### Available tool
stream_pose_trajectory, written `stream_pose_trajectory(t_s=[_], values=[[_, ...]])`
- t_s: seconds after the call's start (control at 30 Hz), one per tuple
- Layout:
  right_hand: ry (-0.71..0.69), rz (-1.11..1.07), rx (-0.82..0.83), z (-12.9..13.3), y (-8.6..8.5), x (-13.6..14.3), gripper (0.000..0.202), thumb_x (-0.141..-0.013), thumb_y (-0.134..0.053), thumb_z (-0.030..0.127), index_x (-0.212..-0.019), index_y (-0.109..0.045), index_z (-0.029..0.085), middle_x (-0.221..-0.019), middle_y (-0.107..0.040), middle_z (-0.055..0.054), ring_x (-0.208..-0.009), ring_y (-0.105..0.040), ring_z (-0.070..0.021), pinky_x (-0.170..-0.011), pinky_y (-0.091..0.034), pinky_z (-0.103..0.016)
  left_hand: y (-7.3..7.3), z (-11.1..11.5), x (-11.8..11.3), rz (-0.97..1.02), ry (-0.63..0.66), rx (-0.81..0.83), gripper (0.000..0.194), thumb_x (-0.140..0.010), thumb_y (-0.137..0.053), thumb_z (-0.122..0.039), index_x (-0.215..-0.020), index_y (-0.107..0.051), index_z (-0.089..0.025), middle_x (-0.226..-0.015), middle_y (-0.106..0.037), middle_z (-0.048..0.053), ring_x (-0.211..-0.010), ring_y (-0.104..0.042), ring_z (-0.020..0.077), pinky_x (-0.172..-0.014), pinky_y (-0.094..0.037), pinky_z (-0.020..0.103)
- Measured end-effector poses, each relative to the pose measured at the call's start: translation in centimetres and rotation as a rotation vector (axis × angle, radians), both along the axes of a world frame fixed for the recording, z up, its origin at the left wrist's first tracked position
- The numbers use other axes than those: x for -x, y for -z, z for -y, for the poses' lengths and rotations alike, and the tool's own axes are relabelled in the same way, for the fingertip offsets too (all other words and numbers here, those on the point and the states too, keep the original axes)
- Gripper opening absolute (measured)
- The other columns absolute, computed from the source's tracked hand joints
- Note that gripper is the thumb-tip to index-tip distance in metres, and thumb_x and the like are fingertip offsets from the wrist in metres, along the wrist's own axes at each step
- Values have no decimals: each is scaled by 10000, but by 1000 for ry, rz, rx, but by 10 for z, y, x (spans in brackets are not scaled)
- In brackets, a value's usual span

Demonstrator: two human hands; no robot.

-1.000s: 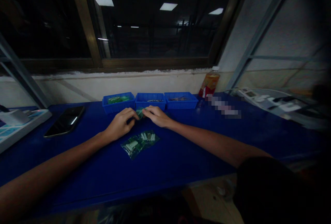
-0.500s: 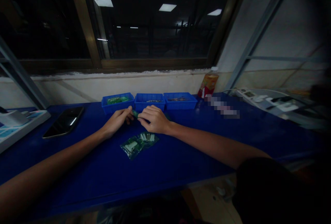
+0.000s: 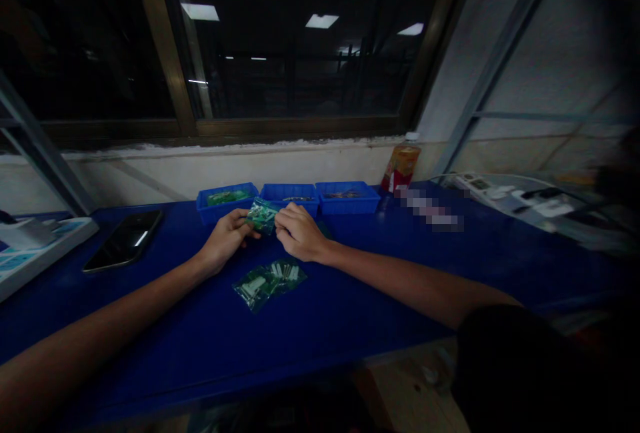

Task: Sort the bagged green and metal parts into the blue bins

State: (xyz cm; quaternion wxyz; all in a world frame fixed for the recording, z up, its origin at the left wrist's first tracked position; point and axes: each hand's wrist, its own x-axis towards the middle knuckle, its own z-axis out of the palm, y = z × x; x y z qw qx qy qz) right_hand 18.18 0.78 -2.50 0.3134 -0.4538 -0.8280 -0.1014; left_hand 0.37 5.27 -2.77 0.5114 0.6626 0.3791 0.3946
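Observation:
Between my two hands is a small green plastic bag (image 3: 261, 214), raised just in front of the blue bins. My left hand (image 3: 229, 236) pinches its left side, thumb and fingers closed. At the bag's right edge, my right hand (image 3: 301, 231) is closed on the plastic, its fingertips partly hidden. What is inside the held bag is too dim to make out. Below my hands, two more green bags (image 3: 270, 283) lie overlapping on the blue table (image 3: 200, 353); pale and metallic slim pieces show through them.
Behind my hands stand a left blue bin (image 3: 220, 209) with green bags, a middle blue bin (image 3: 270, 201) and a right blue bin (image 3: 350, 206) with thin pieces. A phone (image 3: 123, 239), power strip (image 3: 45, 246) and drink bottle (image 3: 401, 165) stand around.
The green bag has been tilted up and now shows broadly between my hands, where only a sliver showed before. My right hand has shifted slightly right. The bags on the table stay put.

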Motion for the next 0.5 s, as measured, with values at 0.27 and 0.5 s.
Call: stream_pose_trajectory(t_s=[0.27,0.5], values=[[-121,-187,221,-8,3,-1,112,-691,-380,85,-650,-413,182,-648,-464,6,-671,-420,-131,-661,-320,-275,3,-1,0,105,64,-118,155,-694,-593,-276,-723,-511,-148,-1004,-600,59,-791,-580,142,-631,-446,248],[-224,-361,336,-8,8,2,329,-791,-503,312,-1076,-443,158,-846,-546,-31,-739,-503,-127,-683,-405,-285,2,-1,2,115,100,-256,146,-758,-546,-293,-713,-516,-157,-946,-605,48,-810,-568,147,-677,-437,259]])
